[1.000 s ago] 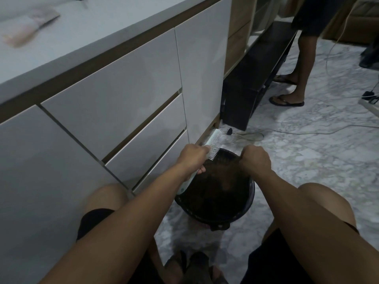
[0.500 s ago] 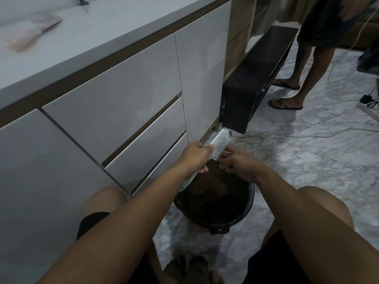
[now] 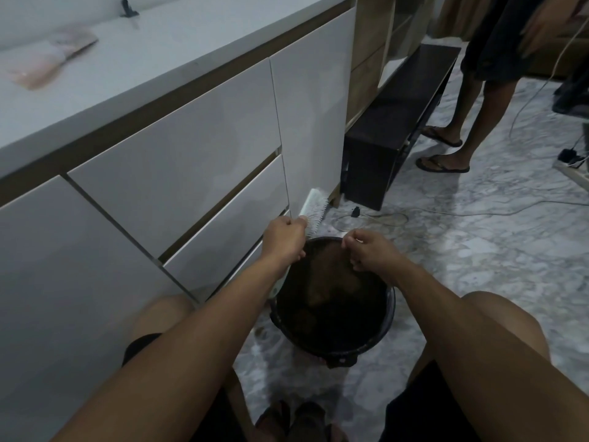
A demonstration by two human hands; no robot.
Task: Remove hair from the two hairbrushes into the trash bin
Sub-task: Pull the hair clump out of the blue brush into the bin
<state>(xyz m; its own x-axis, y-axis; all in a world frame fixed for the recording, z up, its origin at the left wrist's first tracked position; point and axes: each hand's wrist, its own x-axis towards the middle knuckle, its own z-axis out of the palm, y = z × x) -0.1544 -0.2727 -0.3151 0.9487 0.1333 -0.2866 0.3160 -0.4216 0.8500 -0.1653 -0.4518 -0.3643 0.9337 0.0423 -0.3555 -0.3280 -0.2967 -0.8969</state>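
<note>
Brush: the white hairbrush (image 3: pixel 314 212) is up in the air, just past the far left rim of the trash bin (image 3: pixel 390 301). Its long side runs from low and near to high and far. The bristle end points up and away, toward the cabinet. The bristles face right.
Handle: the handle tip pokes out under the left wrist, next to the bin's left edge.
Left hand: the left hand (image 3: pixel 284 239) is closed tight around the middle of the brush.
Right hand: the right hand (image 3: pixel 369 250) is over the bin's far rim, a small gap away from the brush. Its fingertips (image 3: pixel 349 242) are pinched together. I cannot tell if any hair is in them.
Bin: it is round, black and looks like plastic. It sits on the floor between the person's knees. The inside is dark with brownish stuff.
Other brush: a blurry pinkish hairbrush (image 3: pixel 47 63) lies flat on the white counter (image 3: pixel 165 49), far up on the left.
Room: smooth white drawers (image 3: pixel 178 154) stand close on the left. Open marble floor (image 3: pixel 478 250) spreads to the right, with thin cords (image 3: pixel 446 213) on it.
Far back: another person's legs (image 3: pixel 468 100) in flip-flops stand by a low dark bench (image 3: pixel 401 122).
</note>
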